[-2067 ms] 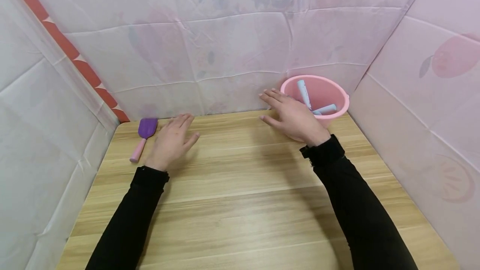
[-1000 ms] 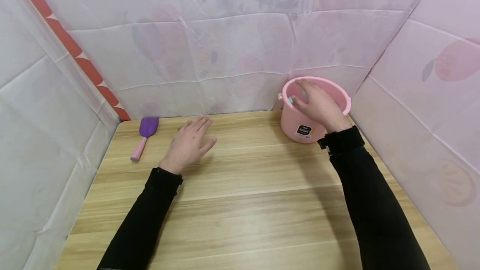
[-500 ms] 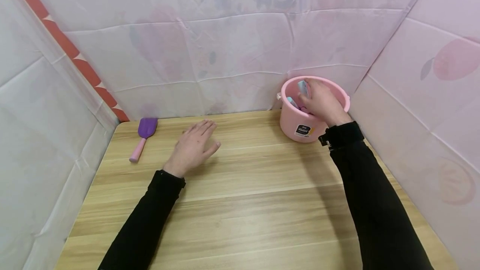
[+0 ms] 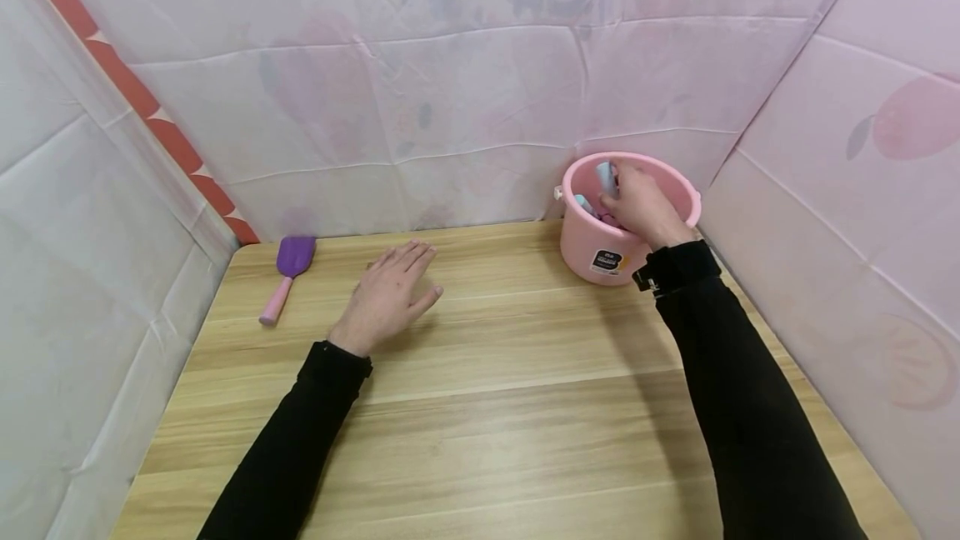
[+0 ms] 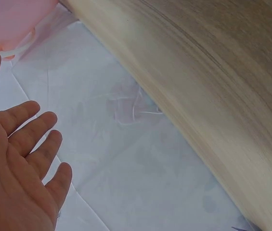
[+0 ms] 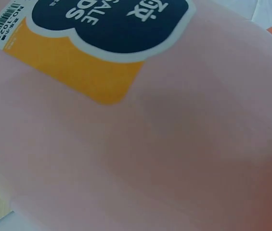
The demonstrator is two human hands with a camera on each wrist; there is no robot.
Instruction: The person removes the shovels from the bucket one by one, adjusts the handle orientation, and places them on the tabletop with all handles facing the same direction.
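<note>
My left hand (image 4: 392, 283) lies flat on the wooden table (image 4: 487, 407) with its fingers straight and holds nothing; the left wrist view shows its open palm (image 5: 18, 163). My right hand (image 4: 636, 200) reaches down into a pink bucket (image 4: 600, 244) at the back right corner. Its fingers curl inside the rim next to a light blue handle (image 4: 604, 174) that sticks up, and the bucket hides whether they grip it. The right wrist view is filled by the bucket's wall (image 6: 174, 159) and its dark blue and orange label (image 6: 97, 57).
A purple toy shovel with a pink handle (image 4: 288, 273) lies at the back left of the table. Pale pink cloth walls (image 4: 420, 107) close in the table on the left, back and right. The bucket (image 5: 8, 21) shows in a corner of the left wrist view.
My right hand went from beside the bucket to over its rim and down into it. The left hand slid a little to the right on the table and stayed flat.
</note>
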